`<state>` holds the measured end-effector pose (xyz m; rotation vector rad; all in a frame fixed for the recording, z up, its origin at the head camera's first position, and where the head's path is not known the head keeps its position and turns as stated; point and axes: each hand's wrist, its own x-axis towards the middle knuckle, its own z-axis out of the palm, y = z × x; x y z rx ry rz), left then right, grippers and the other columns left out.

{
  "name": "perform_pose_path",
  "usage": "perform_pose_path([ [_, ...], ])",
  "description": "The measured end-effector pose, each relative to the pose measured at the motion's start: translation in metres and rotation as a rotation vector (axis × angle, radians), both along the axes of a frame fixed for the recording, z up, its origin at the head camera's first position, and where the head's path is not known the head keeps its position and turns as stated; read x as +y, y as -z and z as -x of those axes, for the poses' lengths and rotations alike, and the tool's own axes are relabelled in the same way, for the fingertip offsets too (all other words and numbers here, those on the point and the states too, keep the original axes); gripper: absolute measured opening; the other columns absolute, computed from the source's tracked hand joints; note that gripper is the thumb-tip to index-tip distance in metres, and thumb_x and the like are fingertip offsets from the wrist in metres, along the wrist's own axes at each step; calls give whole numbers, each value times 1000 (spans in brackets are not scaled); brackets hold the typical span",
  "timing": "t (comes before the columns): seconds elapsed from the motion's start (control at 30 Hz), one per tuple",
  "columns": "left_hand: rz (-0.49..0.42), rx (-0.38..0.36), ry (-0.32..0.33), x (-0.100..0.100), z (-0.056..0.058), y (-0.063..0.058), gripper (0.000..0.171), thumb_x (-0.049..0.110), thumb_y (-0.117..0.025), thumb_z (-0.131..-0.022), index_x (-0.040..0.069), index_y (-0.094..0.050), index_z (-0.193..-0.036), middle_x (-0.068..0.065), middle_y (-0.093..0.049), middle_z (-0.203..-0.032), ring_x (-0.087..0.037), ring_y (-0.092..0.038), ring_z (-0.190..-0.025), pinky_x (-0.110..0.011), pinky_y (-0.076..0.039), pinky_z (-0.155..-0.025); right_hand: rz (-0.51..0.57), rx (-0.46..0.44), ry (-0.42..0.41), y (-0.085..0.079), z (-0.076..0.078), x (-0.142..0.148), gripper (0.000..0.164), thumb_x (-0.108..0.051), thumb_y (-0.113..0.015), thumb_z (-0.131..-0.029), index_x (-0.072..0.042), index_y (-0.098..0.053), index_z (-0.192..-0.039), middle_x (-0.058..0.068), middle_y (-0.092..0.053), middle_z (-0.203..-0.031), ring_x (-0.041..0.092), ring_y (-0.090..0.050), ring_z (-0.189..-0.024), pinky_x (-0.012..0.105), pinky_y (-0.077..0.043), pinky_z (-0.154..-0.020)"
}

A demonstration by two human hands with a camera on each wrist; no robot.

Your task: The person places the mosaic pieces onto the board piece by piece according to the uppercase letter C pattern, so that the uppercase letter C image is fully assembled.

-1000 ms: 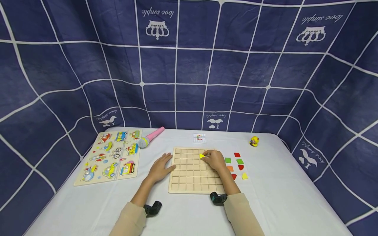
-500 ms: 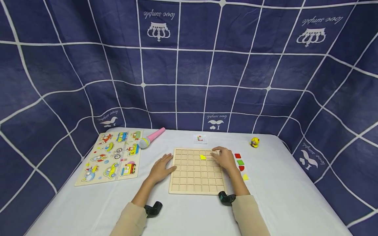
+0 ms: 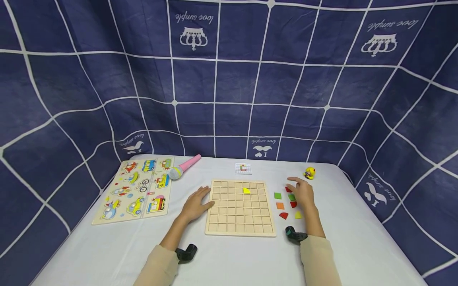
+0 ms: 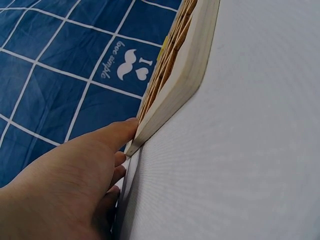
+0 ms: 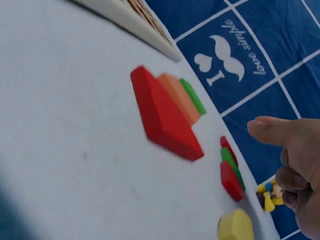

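A light wooden grid board (image 3: pixel 240 214) lies at the middle of the table, with one yellow piece (image 3: pixel 247 190) in a cell of its upper right part. My left hand (image 3: pixel 195 204) rests flat at the board's left side, and its thumb touches the board's edge (image 4: pixel 165 107) in the left wrist view. Over the loose pieces right of the board is my right hand (image 3: pixel 303 193), its fingers loosely bent with nothing seen between them. It partly covers a red piece (image 3: pixel 288 190) and a green piece (image 3: pixel 291 197). In the right wrist view it is above a red quarter-round piece (image 5: pixel 162 115).
An orange square (image 3: pixel 280 205), another green square (image 3: pixel 277 196) and a yellow quarter-round (image 3: pixel 298 215) lie nearby. A patterned card (image 3: pixel 243 169) is behind the board. A yellow figurine (image 3: pixel 309 173) stands back right. On the left are a pink toy microphone (image 3: pixel 186 166) and a picture puzzle (image 3: pixel 121 198).
My right hand has let go of the yellow piece, which stays in the board, and has moved right to above the loose pieces. My left hand has stayed at the board's edge.
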<state>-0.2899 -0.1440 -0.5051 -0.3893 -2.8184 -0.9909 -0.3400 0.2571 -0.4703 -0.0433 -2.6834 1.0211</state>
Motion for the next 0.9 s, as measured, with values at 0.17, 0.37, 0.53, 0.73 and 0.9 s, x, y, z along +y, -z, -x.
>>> perform_pose_path([
  [0.17,5,2,6,1,1,2,61,38,-62,-86,6,-45,-136,-10,-38,-143,-30,-24,-136,-50,-19,-110,-18,-72,4,8,0,10,27,-16,-64,-87,-7,-67,-113,7,-42,-64,19,-36,-55,27,-30,-47],
  [0.37,23,-6,-6,0,1,1,61,38,-61,-87,6,-45,-136,-10,-38,-143,-29,-24,-136,-49,-18,-110,-54,-117,5,15,2,14,29,-19,-63,-88,-6,-66,-113,13,-57,-81,24,-44,-69,30,-34,-56],
  [0.53,24,-3,-1,0,1,1,61,38,-60,-87,6,-45,-136,-10,-38,-143,-29,-24,-136,-49,-18,-110,-63,-118,34,18,3,17,28,-20,-64,-87,-5,-67,-110,12,-58,-81,25,-46,-70,32,-36,-58],
  [0.73,31,-1,-5,0,1,2,61,39,-60,-87,7,-45,-136,-10,-38,-144,-29,-24,-136,-48,-18,-110,-23,-118,27,19,2,21,29,-22,-63,-88,-5,-67,-111,9,-51,-72,23,-42,-66,30,-32,-55],
  [0.9,26,-13,-8,0,0,1,62,40,-59,-87,6,-44,-137,-9,-37,-144,-28,-23,-136,-48,-17,-111,-3,-139,23,20,1,22,30,-21,-63,-89,-5,-66,-114,5,-42,-63,21,-37,-60,29,-29,-51],
])
